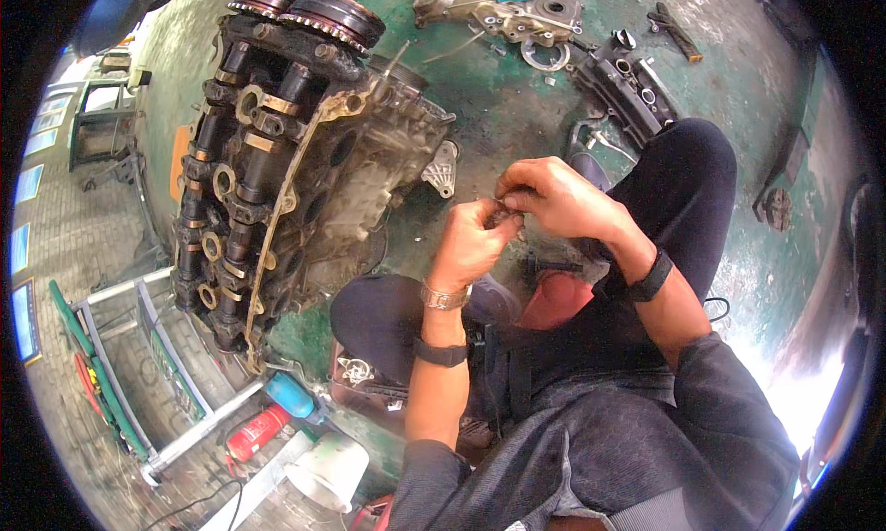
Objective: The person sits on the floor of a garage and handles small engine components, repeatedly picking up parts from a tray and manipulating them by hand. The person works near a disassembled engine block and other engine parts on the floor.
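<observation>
I sit on a green floor with my knees up. My left hand (475, 240) and my right hand (554, 197) meet in front of me, both pinched on a small dark metal part (506, 214) held between the fingertips; its shape is mostly hidden by my fingers. A metal bracelet and a black band are on my left wrist, a black band on my right. A large greasy engine cylinder head (277, 162) with camshaft gears at its far end lies to the left of my hands, apart from them.
Loose engine parts lie on the floor ahead: a pale metal cover (503, 10) and a dark cover (628, 83). A metal frame (138, 365), a red canister (257, 431), a blue object (291, 394) and a white bucket (328, 471) stand at lower left.
</observation>
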The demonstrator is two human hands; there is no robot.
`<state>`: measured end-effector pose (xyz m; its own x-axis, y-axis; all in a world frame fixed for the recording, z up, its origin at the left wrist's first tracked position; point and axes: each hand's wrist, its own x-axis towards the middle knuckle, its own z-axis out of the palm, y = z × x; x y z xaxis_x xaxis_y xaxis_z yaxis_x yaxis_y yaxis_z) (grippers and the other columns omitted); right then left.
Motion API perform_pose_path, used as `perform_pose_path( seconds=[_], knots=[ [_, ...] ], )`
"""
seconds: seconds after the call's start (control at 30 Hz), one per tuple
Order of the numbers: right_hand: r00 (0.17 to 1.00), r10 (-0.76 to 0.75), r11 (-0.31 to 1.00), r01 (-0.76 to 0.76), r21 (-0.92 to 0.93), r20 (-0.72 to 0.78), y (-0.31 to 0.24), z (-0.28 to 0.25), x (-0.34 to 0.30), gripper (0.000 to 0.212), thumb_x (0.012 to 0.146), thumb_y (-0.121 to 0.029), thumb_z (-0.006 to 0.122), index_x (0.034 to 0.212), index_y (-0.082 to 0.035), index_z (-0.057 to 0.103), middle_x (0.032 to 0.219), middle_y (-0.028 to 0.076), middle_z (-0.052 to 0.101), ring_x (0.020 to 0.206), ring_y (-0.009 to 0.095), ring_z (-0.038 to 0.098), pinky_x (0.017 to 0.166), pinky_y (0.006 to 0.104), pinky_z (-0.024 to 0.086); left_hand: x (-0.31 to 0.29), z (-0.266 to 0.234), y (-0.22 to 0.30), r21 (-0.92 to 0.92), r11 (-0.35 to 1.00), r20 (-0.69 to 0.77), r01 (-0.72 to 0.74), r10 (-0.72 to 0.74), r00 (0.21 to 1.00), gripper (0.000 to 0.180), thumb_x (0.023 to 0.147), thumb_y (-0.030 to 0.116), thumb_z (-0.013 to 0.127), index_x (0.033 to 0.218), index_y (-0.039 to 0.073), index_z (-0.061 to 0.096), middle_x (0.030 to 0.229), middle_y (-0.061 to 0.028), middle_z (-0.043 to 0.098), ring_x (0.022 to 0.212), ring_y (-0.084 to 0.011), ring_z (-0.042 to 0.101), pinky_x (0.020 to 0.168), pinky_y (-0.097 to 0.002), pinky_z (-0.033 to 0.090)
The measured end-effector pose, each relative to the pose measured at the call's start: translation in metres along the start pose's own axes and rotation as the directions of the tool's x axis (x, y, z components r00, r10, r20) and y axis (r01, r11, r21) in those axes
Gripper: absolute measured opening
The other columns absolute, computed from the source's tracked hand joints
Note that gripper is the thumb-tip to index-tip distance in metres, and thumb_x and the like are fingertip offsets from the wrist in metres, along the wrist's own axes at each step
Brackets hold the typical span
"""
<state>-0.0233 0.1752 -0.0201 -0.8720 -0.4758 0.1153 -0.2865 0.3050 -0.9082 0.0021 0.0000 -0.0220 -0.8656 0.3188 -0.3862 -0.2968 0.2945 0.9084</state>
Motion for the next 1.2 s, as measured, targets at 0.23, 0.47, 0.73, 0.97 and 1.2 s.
perform_pose_path(
  seconds=[0.23,0.47,0.73,0.97,1.2],
  knots=[
    [0.998,0.015,0.999,-0.012,0.038,-0.061,-0.006,-0.003,0.002,0.013,0.080,-0.009,0.063,0.084,0.003,0.060,0.074,0.018,0.060,0.069,0.033,0.060,0.063,0.0377,0.047,-0.004,-0.002,0.007,-0.078,0.996,0.033,-0.043,0.046,0.998,0.010,0.081,0.006,0.067,0.080,-0.004,0.064,0.072,-0.0020,0.065,0.066,-0.0061,0.056,0.059,-0.0240,0.045],
    [0.978,0.202,0.971,-0.207,-0.120,-0.058,-0.009,0.000,0.001,0.032,0.083,-0.027,0.065,0.077,0.004,0.058,0.062,0.020,0.055,0.056,0.034,0.052,0.055,0.0393,0.044,-0.002,0.006,0.000,-0.055,0.998,-0.010,-0.034,0.033,0.999,0.010,0.083,0.007,0.066,0.085,-0.003,0.066,0.074,-0.0010,0.066,0.068,-0.0055,0.055,0.060,-0.0241,0.045],
    [0.914,0.297,0.955,-0.281,0.094,-0.278,-0.012,0.001,0.004,0.032,0.086,-0.025,0.066,0.077,0.004,0.056,0.057,0.011,0.048,0.057,0.011,0.040,0.051,0.0329,0.039,-0.002,-0.005,0.009,-0.392,0.889,-0.264,-0.237,0.139,0.955,0.012,0.090,0.010,0.060,0.096,0.001,0.063,0.074,0.0024,0.060,0.058,-0.0034,0.048,0.051,-0.0203,0.038],
    [0.968,0.173,0.970,-0.135,0.202,-0.183,-0.014,0.008,0.000,0.012,0.080,-0.006,0.069,0.083,0.003,0.061,0.068,0.005,0.061,0.065,0.006,0.051,0.059,0.0260,0.046,-0.004,-0.006,0.010,-0.522,0.798,-0.278,-0.300,0.174,0.945,0.019,0.091,0.012,0.060,0.105,0.002,0.062,0.080,0.0006,0.061,0.063,-0.0053,0.051,0.056,-0.0194,0.040],
    [0.969,0.137,0.978,-0.100,0.181,-0.205,-0.015,0.008,0.001,0.015,0.077,-0.003,0.071,0.086,0.002,0.061,0.073,0.007,0.064,0.066,0.008,0.057,0.061,0.0268,0.048,-0.004,-0.008,0.006,-0.501,0.820,-0.217,-0.276,0.190,0.957,0.024,0.089,0.008,0.060,0.111,0.000,0.063,0.097,-0.0017,0.066,0.082,-0.0074,0.059,0.075,-0.0201,0.045]
  ],
)
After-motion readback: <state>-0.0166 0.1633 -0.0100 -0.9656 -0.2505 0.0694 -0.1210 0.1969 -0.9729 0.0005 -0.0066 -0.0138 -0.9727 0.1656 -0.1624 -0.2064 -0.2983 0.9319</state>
